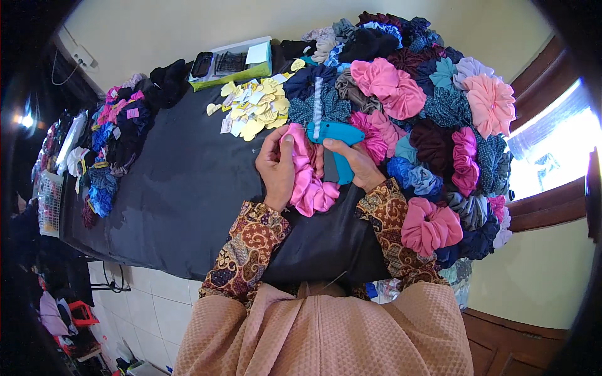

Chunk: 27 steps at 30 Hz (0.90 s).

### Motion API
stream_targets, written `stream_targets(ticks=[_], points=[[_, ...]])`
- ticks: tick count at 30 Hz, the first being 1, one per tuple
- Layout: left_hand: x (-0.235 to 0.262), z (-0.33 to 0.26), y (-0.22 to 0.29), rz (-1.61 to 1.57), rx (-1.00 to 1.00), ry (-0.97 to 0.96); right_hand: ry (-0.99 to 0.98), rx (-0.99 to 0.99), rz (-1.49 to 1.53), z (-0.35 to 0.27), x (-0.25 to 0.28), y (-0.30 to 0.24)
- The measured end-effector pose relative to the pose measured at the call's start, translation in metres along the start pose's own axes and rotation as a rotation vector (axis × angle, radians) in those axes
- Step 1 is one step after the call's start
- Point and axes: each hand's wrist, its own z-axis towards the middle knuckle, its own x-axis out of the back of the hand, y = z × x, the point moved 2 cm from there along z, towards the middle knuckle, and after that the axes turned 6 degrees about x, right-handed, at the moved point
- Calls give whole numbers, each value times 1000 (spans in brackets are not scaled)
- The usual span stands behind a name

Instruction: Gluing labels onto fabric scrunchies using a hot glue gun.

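My left hand (276, 170) is closed on a pink satin scrunchie (311, 192), pinching its upper end between thumb and fingers. The rest of its gathered loop hangs down over the black table cover. My right hand (359, 164) grips a teal tagging gun (342, 133), the thumb along its body and the other fingers mostly hidden behind the handle. A clear strip of plastic fasteners (318, 103) stands up out of the gun. The gun's front end is close against the scrunchie, near my left fingertips; whether its needle is in the cloth cannot be made out.
Yellow paper tags (266, 105) lie heaped beyond my left hand, in front of a yellow-green box (231, 76). Scrunchies of many colours (433, 144) pile up along the right side. Another bunch of scrunchies (116, 138) lies at the left of the black-covered table (182, 188).
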Motion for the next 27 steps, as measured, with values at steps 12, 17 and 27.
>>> stream_targets(ticks=[12,17,27], points=[[0,-1,1,68,-24,0,17,-8,-32,0,-2,-1],[2,-2,-3,119,-23,31,24,21,-38,1,-2,1],[1,-5,-8,206,-68,91,37,79,-109,3,-5,7]])
